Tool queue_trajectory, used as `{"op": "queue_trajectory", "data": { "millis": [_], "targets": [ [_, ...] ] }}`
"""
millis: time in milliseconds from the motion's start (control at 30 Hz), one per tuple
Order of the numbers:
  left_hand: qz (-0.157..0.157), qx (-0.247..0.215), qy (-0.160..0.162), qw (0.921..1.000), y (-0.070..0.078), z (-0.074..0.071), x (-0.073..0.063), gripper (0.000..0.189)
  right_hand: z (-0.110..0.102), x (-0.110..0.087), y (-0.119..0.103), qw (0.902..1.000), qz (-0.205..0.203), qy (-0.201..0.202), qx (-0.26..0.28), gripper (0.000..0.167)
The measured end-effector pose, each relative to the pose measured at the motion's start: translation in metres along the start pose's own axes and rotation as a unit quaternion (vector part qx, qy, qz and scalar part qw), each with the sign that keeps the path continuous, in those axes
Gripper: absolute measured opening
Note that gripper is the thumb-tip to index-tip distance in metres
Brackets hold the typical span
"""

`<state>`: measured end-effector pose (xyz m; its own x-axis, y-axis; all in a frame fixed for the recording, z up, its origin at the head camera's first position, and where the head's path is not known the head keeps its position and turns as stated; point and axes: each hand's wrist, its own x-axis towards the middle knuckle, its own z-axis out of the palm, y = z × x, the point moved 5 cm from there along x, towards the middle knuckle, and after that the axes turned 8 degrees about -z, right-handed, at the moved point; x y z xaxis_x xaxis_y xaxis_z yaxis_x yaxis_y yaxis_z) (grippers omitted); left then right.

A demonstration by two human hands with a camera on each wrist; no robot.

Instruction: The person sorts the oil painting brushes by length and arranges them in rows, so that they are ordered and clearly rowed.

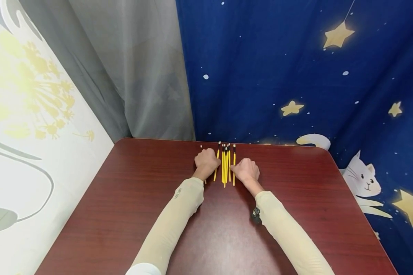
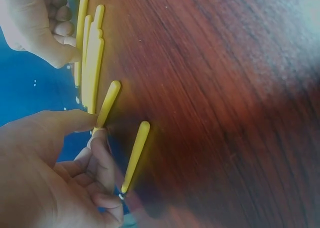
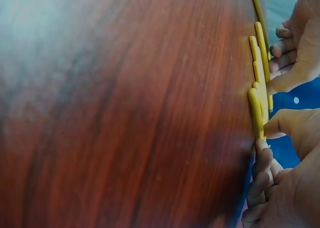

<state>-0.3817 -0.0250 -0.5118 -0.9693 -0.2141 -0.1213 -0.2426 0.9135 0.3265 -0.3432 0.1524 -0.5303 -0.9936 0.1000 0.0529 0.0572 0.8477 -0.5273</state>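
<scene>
Several thin yellow paintbrushes point(image 1: 225, 164) with black necks and white tips lie side by side near the far edge of the table. Over the left of the group, my left hand point(image 1: 206, 160) pinches one slightly slanted paintbrush point(image 2: 108, 104) between thumb and index finger. A further paintbrush point(image 2: 136, 155) lies beside that hand, partly covered by it in the head view. On the opposite side, my right hand point(image 1: 246, 170) pinches the rightmost paintbrush point(image 1: 234, 168) with thumb and index finger. The bunch in the middle lies between both hands, its brushes close together.
The dark red wooden table point(image 1: 227, 236) reaches up to a blue star-patterned curtain point(image 1: 261, 68) and a grey curtain point(image 1: 151, 76) behind its far edge. A white patterned wall panel point(image 1: 38, 172) stands along the left side.
</scene>
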Motion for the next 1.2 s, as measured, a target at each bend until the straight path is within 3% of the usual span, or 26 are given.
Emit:
{"op": "queue_trajectory", "data": {
  "millis": [267,400,667,933,1200],
  "targets": [
    [-0.023,-0.030,-0.015,0.9992,-0.011,0.001,0.002,0.034,0.000,-0.003,0.002,1.0000,-0.009,0.003,0.004,0.035],
    [-0.027,-0.068,-0.028,0.9969,-0.018,-0.001,0.001,0.041,0.000,-0.005,0.001,0.9998,-0.011,0.008,0.014,0.038],
    [-0.011,-0.148,-0.056,0.9874,-0.038,-0.016,-0.013,0.037,-0.007,-0.017,-0.009,0.9982,-0.027,0.010,0.052,0.039],
    [0.043,-0.197,-0.083,0.9760,-0.059,-0.030,-0.031,0.031,-0.005,-0.050,-0.028,0.9932,-0.059,-0.024,0.098,0.033],
    [0.068,-0.199,-0.145,0.9668,-0.081,-0.036,-0.059,0.023,0.005,-0.097,-0.051,0.9849,-0.106,-0.085,0.107,0.026]
  ]
}}
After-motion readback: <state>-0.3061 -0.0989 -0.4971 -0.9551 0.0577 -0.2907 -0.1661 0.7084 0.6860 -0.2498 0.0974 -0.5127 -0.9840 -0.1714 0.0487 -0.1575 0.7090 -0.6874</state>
